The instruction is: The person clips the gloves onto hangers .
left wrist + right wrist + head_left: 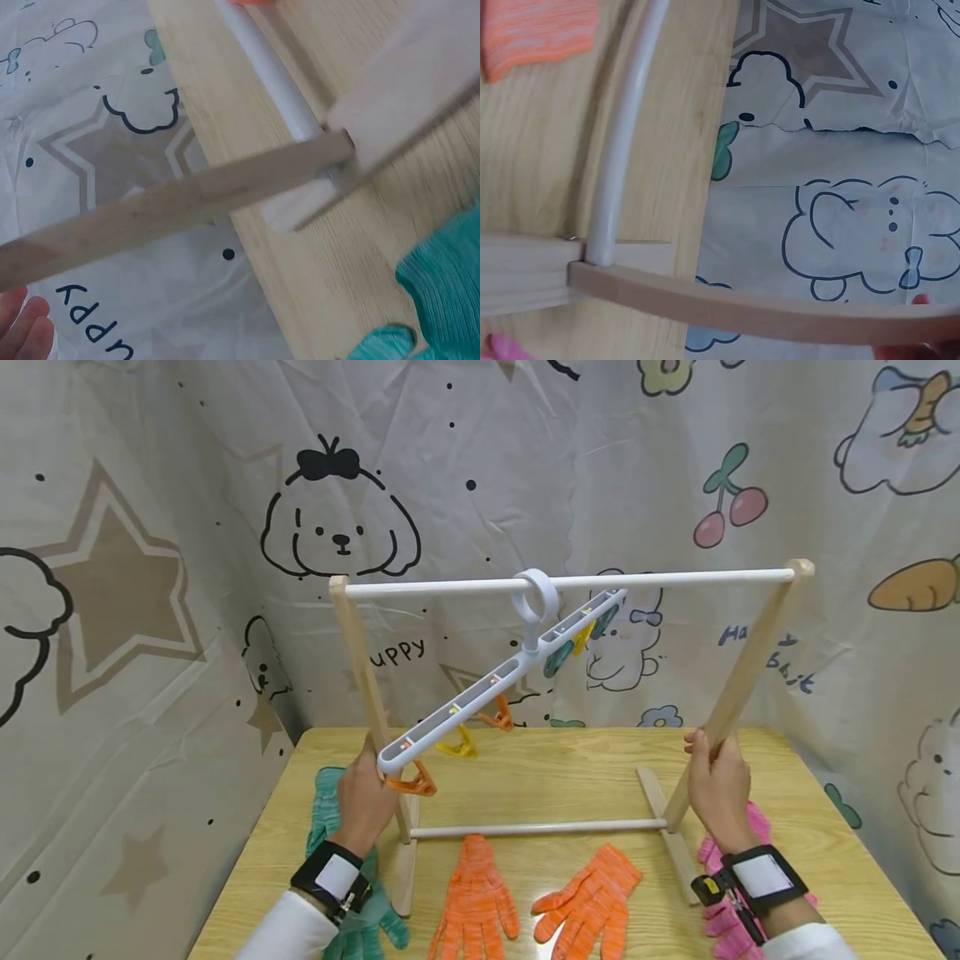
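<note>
A wooden rack [738, 668] with white rods stands on the table. My left hand [365, 797] grips its left post, partly behind the end of a white clip hanger; in the left wrist view fingertips [26, 326] show beside the post. My right hand [718, 789] holds the right post, its thumb along the wood. The clip hanger [480, 697] hangs by its ring from the top rod, slanting toward my left hand, with orange, yellow and green clips beneath. In the right wrist view the lower rod [622, 142] meets the right post.
Two orange gloves [474, 902] lie on the table [525, 777] at the front middle. Green gloves [326, 802] lie by the left post, and pink gloves [757, 822] lie under my right forearm. A printed cloth [480, 468] hangs behind and at the sides.
</note>
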The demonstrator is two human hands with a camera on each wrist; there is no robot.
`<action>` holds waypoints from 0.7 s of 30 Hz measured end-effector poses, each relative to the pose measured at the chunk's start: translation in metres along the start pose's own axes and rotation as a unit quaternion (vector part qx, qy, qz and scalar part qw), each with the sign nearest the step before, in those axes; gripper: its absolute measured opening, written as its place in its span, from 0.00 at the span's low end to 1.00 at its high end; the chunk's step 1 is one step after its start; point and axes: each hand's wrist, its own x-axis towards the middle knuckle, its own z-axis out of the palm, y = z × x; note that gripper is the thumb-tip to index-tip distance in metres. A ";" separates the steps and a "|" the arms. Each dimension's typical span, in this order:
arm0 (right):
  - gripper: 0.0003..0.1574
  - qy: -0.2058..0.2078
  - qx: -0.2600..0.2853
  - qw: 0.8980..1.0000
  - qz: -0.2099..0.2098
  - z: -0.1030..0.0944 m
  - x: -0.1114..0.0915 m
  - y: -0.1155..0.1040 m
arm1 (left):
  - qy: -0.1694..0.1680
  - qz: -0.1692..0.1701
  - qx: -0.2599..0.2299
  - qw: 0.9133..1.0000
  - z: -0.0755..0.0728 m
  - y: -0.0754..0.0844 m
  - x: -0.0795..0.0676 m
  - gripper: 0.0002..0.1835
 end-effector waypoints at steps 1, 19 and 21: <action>0.22 -0.008 -0.002 1.000 0.000 -0.001 -0.002 0.001 | -0.004 0.005 0.003 1.000 -0.001 -0.001 -0.001 0.30; 0.38 -0.078 -0.018 0.997 0.004 -0.035 -0.059 0.010 | -0.159 0.007 0.002 0.987 -0.029 -0.033 -0.039 0.31; 0.37 -0.089 -0.025 0.996 -0.004 -0.037 -0.068 0.009 | -0.181 0.008 0.011 0.983 -0.032 -0.037 -0.046 0.32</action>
